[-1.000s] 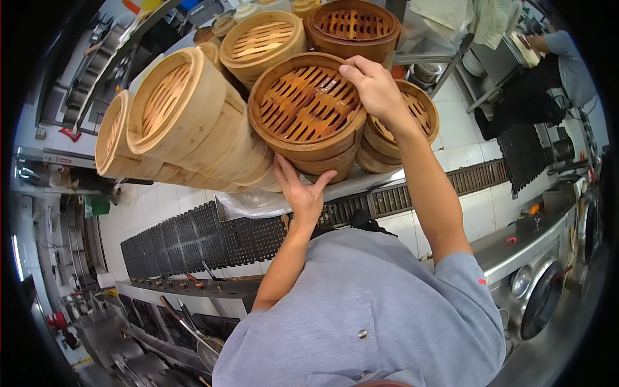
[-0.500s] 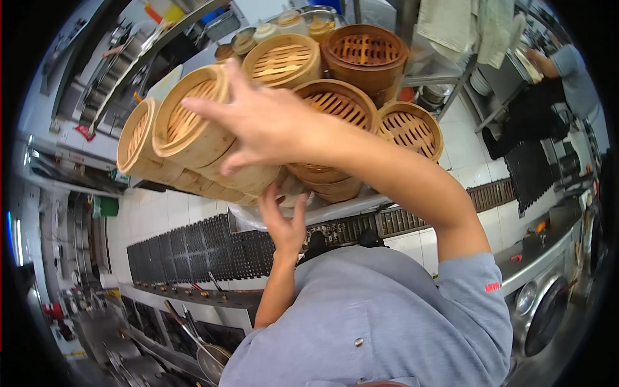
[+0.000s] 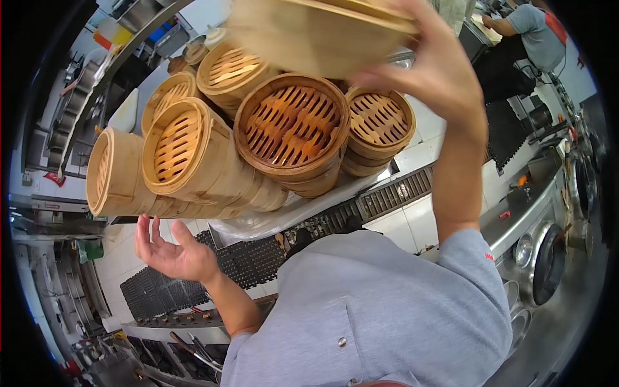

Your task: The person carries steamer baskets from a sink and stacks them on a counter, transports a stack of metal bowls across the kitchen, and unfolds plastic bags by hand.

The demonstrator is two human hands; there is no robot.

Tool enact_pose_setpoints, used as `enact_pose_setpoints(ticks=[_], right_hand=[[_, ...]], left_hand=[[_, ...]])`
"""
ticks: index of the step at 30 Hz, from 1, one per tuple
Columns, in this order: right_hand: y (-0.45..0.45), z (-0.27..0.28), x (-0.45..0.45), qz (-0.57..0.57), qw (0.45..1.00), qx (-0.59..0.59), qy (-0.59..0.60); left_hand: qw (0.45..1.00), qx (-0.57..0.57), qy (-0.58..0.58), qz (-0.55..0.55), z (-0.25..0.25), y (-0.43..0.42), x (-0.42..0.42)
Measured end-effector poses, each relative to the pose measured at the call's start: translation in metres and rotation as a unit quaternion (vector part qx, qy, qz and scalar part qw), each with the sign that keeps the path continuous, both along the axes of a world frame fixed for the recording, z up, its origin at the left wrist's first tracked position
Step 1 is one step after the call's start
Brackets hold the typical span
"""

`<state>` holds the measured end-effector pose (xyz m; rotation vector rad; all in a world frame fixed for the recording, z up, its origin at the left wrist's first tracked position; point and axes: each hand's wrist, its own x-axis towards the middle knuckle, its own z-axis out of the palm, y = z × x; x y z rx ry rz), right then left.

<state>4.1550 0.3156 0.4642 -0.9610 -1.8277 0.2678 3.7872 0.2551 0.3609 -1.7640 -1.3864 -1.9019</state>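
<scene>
Raised at the top of the head view is a bamboo steamer basket (image 3: 316, 39), blurred by motion and tilted, its side facing me. My right hand (image 3: 438, 71) grips its right end, the thumb below. My left hand (image 3: 177, 251) is open, palm up, with fingers apart, just below the leaning bamboo steamer stack (image 3: 193, 151); nothing lies in it. Beside that stack stands a darker reddish-brown steamer stack (image 3: 293, 126) with a slatted top. Another steamer stack (image 3: 380, 122) is to its right, partly behind my right hand.
A plastic-covered cart edge (image 3: 258, 222) runs under the steamers. Black rubber mats (image 3: 161, 284) and a floor drain grate (image 3: 396, 193) lie below. Behind me are a burner counter and a wok (image 3: 548, 264). Another person (image 3: 535, 39) works at upper right.
My right hand has moved up and right and now holds a steamer basket. My left hand has dropped left, below the leaning stack. The view has shifted over the stacks.
</scene>
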Motion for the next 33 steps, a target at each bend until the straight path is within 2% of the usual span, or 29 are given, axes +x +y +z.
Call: enact_pose_setpoints(ticks=[1, 2, 4, 6, 7, 9, 13, 15, 18, 19, 20, 22, 23, 24, 25, 26, 27, 30, 31, 32, 33], right_hand=[[-0.015, -0.013, 0.025, 0.013, 0.996, -0.072, 0.048], [-0.029, -0.027, 0.04, -0.035, 0.992, -0.104, 0.055], [-0.044, -0.075, 0.063, -0.155, 0.986, -0.057, -0.022], [-0.05, -0.114, 0.062, -0.216, 0.966, -0.042, -0.132], [-0.047, -0.137, 0.052, -0.212, 0.964, -0.125, -0.104], [-0.042, -0.163, 0.042, -0.205, 0.971, -0.088, -0.085], [-0.046, -0.167, 0.048, -0.202, 0.968, -0.126, -0.082], [-0.045, -0.172, 0.045, -0.167, 0.98, -0.111, -0.001], [-0.047, -0.173, 0.052, -0.155, 0.981, -0.107, -0.045], [-0.047, -0.158, 0.053, -0.21, 0.965, -0.119, -0.107], [-0.039, -0.136, 0.05, -0.244, 0.961, -0.05, -0.12], [-0.022, -0.083, 0.006, -0.283, 0.959, 0.022, -0.001], [-0.013, -0.057, -0.02, -0.245, 0.966, 0.083, -0.023], [-0.004, -0.033, -0.05, -0.16, 0.979, 0.119, -0.03], [0.012, -0.015, -0.081, -0.006, 0.988, 0.152, -0.003], [0.028, 0.0, -0.111, 0.069, 0.981, 0.169, -0.064], [0.034, 0.014, -0.149, 0.101, 0.986, 0.092, -0.098], [0.083, 0.024, -0.252, 0.19, 0.961, 0.091, -0.18], [0.093, 0.024, -0.28, 0.227, 0.941, 0.063, -0.244], [0.094, 0.03, -0.301, 0.244, 0.91, -0.028, -0.333], [0.096, 0.033, -0.308, 0.237, 0.912, -0.029, -0.334]], left_hand=[[0.999, 0.018, 0.019, -0.022, -0.002, -0.002, 0.002], [0.998, 0.035, 0.039, -0.044, -0.003, -0.004, 0.004], [0.997, 0.03, 0.041, -0.058, -0.011, 0.0, 0.005], [0.998, 0.018, 0.022, -0.051, -0.013, 0.006, 0.009], [0.998, 0.016, 0.023, -0.056, -0.012, 0.009, 0.011], [0.998, 0.021, -0.028, -0.053, -0.004, 0.018, 0.011], [0.998, 0.044, -0.011, -0.038, 0.011, 0.028, 0.01], [0.998, 0.05, -0.017, -0.028, 0.012, 0.031, 0.003], [0.998, 0.062, -0.03, 0.004, 0.015, 0.03, -0.013], [0.997, 0.071, -0.034, 0.02, 0.019, 0.029, -0.026], [0.995, 0.089, -0.027, 0.02, 0.02, 0.03, -0.04], [0.994, 0.09, -0.025, 0.061, 0.026, 0.023, -0.054], [0.993, 0.093, -0.031, 0.07, 0.027, 0.022, -0.061], [0.992, 0.1, -0.03, 0.074, 0.028, 0.019, -0.066], [0.991, 0.106, -0.043, 0.072, 0.03, 0.018, -0.068], [0.99, 0.108, -0.055, 0.069, 0.03, 0.016, -0.071], [0.99, 0.111, -0.054, 0.067, 0.029, 0.015, -0.076], [0.989, 0.038, -0.094, 0.103, 0.026, 0.014, -0.08], [0.989, 0.026, -0.1, 0.102, 0.023, 0.015, -0.083], [0.989, 0.008, -0.106, 0.102, 0.02, 0.016, -0.087], [0.988, -0.01, -0.111, 0.107, 0.018, 0.016, -0.092]])
